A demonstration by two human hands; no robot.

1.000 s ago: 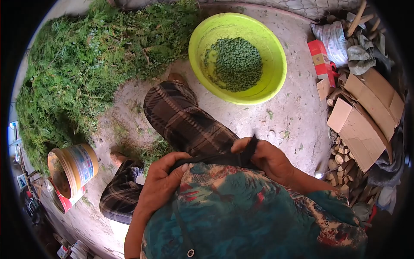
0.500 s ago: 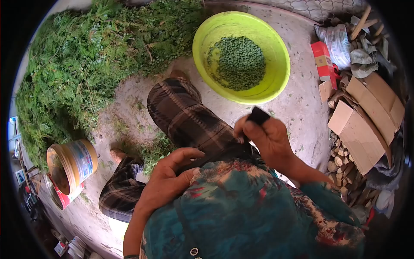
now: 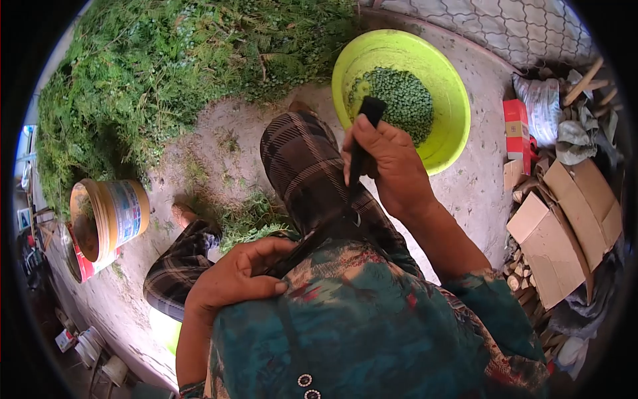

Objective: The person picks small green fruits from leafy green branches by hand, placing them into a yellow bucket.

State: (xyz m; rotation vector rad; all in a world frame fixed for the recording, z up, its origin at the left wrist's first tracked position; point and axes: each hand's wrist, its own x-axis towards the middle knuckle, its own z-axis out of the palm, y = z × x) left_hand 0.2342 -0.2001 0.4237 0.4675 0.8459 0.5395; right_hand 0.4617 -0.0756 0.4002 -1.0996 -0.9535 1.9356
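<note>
My right hand (image 3: 397, 169) is raised over my knee, in front of the yellow-green basin. Its fingers are closed round a black strap (image 3: 372, 110); one end stands up above the thumb, and the rest runs down toward my waist. At the waist, my left hand (image 3: 232, 274) is closed on a dark band, apparently part of the same strap, beside the hem of the patterned teal shirt (image 3: 332, 326). Plaid trousers (image 3: 302, 156) cover my bent legs. Small green round pieces (image 3: 402, 96) lie in the basin (image 3: 457, 130).
A large heap of cut green branches (image 3: 166, 73) spreads at the upper left. A tilted bucket (image 3: 126, 213) rests at the left. Flattened cardboard (image 3: 555, 246), a red box (image 3: 516, 130) and firewood (image 3: 518, 269) stand along the right.
My right hand has risen away from my waist, pulling the black strap up so that more of it shows. The left hand stays at the waist. The view has shifted slightly.
</note>
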